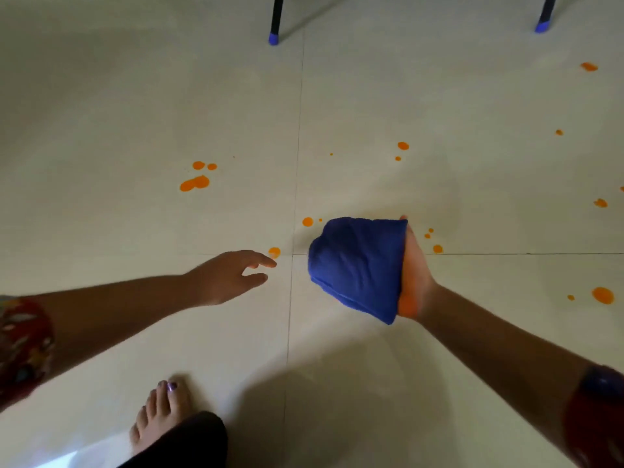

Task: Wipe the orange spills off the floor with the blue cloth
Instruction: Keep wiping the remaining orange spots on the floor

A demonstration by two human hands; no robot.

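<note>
Many orange spills (195,183) dot the floor (135,113); my right hand (413,275) grips the bunched blue cloth (358,268), left hand (229,275) spread empty. I'd press flat, sweep inward.

— Where do your hands sit over the pale tiled floor (135,113)?

— Your left hand (229,276) reaches in from the left, just left of where the tile seams cross. Your right hand (413,275) comes in from the right, with the bunched blue cloth (358,265) against its palm, on its left side.

— And the orange liquid spills (195,183)?

— One drop lies just beyond your left fingertips. A larger cluster sits farther out and to the left. Small drops lie close on either side of the cloth, and more are scattered far right.

— Anything else?

— Two black chair legs with blue tips (275,20) stand at the far edge. Your bare foot (158,413) is nearest you, below your left arm.
</note>
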